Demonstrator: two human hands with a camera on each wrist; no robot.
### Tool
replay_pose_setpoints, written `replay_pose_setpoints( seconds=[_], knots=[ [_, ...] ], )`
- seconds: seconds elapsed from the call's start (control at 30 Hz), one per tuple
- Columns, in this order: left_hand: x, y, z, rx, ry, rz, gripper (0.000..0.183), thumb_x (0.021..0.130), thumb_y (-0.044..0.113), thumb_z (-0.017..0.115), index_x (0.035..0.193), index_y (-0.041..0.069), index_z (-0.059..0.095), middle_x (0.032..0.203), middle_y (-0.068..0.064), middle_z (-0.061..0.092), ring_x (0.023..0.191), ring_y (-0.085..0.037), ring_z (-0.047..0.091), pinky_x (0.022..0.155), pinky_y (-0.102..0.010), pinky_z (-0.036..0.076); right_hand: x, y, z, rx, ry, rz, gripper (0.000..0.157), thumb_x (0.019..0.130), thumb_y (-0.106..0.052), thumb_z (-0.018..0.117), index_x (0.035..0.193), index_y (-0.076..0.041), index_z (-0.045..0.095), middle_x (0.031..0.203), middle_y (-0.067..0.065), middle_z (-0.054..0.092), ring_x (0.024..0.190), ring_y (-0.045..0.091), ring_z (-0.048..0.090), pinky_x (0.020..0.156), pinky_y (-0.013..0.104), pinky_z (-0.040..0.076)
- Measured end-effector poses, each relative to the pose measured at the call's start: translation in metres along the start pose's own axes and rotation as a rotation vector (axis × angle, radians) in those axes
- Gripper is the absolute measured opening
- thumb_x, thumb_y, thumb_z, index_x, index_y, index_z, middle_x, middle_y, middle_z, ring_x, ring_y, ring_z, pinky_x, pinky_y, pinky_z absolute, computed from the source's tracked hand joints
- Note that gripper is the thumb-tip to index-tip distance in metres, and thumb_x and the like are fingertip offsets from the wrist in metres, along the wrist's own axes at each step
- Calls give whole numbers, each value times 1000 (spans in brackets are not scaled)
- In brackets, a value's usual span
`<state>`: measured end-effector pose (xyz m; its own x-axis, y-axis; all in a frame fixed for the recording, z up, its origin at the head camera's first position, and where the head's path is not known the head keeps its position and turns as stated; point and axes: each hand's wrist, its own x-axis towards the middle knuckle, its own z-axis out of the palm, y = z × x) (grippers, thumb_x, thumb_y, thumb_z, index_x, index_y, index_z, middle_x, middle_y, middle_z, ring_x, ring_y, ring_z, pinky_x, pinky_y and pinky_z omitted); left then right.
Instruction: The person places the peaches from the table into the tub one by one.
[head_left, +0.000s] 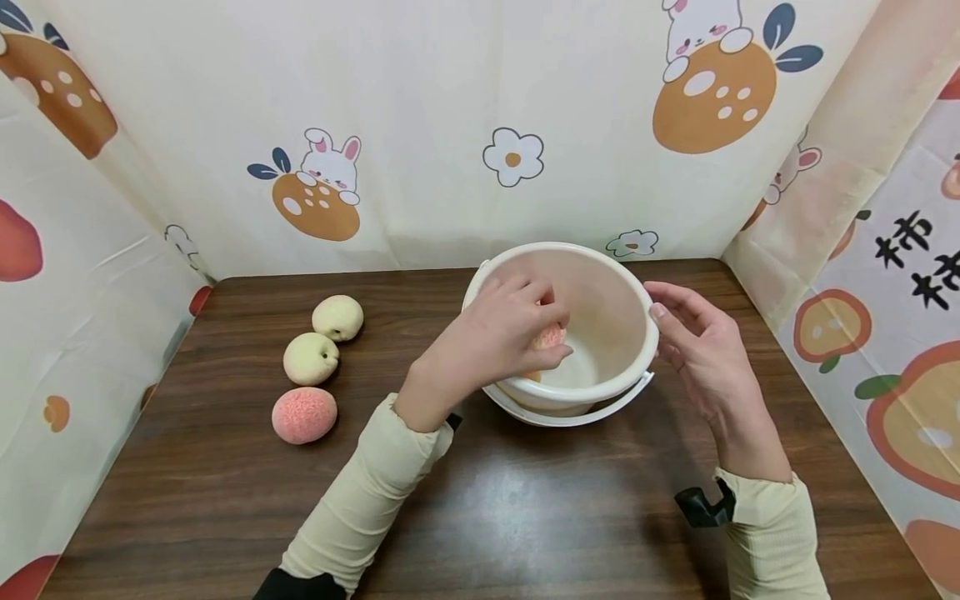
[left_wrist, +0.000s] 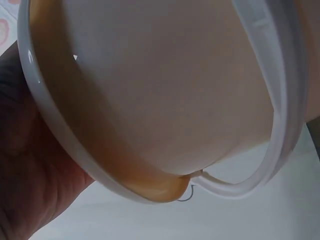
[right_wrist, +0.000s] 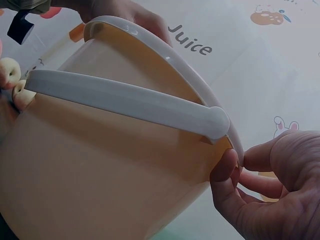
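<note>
A white bucket (head_left: 609,377) stands upright toward the back of the table, its handle (right_wrist: 125,95) hanging down along the near side. My left hand (head_left: 506,329) reaches over the rim into the bucket's mouth, fingers curled round a pink bumpy-skinned fruit (head_left: 551,336) that the hand partly hides. With thumb and fingers, my right hand (head_left: 697,358) pinches the bucket's right rim. Some orange shows below the left hand, and the rest of the bucket's left inside is hidden by that hand.
Left of the bucket, two pale yellow fruits (head_left: 311,359) and a pink bumpy fruit (head_left: 304,415) lie in a row on the dark wooden table (head_left: 525,517). A patterned curtain (head_left: 435,108) hangs behind the table, with more cloth at both sides.
</note>
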<state>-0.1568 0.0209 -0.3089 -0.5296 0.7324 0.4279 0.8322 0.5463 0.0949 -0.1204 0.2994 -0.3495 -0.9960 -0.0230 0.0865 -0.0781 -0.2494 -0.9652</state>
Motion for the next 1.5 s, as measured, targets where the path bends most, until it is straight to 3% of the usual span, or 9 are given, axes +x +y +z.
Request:
replay_pose_setpoints(
  seconds=[0.13, 0.23, 0.43, 0.6, 0.77, 0.93, 1.1, 1.27, 1.5],
  knots=[
    [5, -1, 1, -72, -113, 7, 17, 89, 36, 78, 94, 21, 73, 95, 3, 64, 89, -19, 59, 89, -32, 47, 0, 0, 0, -10, 0, -5, 36, 101, -4, 64, 136, 0, 60, 118, 2, 69, 91, 9, 70, 68, 22, 61],
    [11, -1, 2, -139, -202, 22, 18, 89, 36, 79, 97, 20, 74, 98, 4, 66, 88, -17, 61, 85, -29, 48, 0, 0, 0, -18, -2, -13, 34, 101, -5, 64, 136, -1, 61, 117, 2, 69, 91, 9, 70, 68, 22, 61],
    [19, 3, 4, -214, -332, 32, 16, 90, 35, 78, 98, 22, 74, 97, 7, 68, 83, -8, 63, 79, -22, 49, 1, 0, -1, -44, 4, -5, 35, 101, -7, 65, 135, -1, 62, 119, 1, 69, 93, 9, 70, 69, 21, 61],
    [25, 4, 6, -265, -439, 17, 15, 92, 35, 77, 100, 22, 74, 101, 8, 68, 87, -6, 63, 82, -20, 48, 0, -1, -1, -76, 18, 19, 37, 101, -10, 66, 137, -3, 60, 123, 1, 67, 96, 9, 70, 70, 21, 61],
    [31, 1, 12, -317, -535, 27, 6, 93, 22, 72, 97, 18, 74, 91, 8, 67, 84, -6, 58, 79, -19, 45, 1, -1, 0, -76, 19, 25, 38, 101, -11, 67, 138, -3, 60, 125, 2, 66, 97, 10, 70, 71, 22, 62],
    [35, -1, 13, -356, -638, -30, 8, 91, 12, 69, 99, 13, 72, 82, 6, 62, 77, -9, 53, 75, -20, 42, 1, -2, 0, -77, 17, 33, 39, 101, -12, 67, 138, -3, 60, 126, 2, 64, 97, 10, 69, 72, 22, 62],
    [36, -1, 12, -364, -682, -69, 7, 94, 16, 73, 99, 12, 72, 83, 6, 61, 82, -11, 55, 77, -21, 42, 2, -1, 0, -65, 14, 24, 39, 101, -11, 67, 138, -2, 60, 124, 2, 65, 96, 10, 69, 72, 22, 61],
    [35, 1, 10, -381, -684, -96, 9, 97, 23, 72, 99, 14, 73, 89, 5, 68, 88, -11, 61, 82, -22, 47, 1, -1, 0, -49, 11, 10, 37, 101, -10, 66, 137, -1, 60, 123, 2, 65, 95, 9, 69, 70, 21, 60],
    [35, 2, 10, -353, -682, -63, 13, 101, 23, 68, 108, 16, 77, 99, 3, 74, 95, -11, 65, 91, -24, 49, 0, -1, -1, -45, 16, 8, 37, 101, -11, 66, 136, -1, 60, 124, 2, 65, 95, 8, 68, 70, 20, 60]
  ],
)
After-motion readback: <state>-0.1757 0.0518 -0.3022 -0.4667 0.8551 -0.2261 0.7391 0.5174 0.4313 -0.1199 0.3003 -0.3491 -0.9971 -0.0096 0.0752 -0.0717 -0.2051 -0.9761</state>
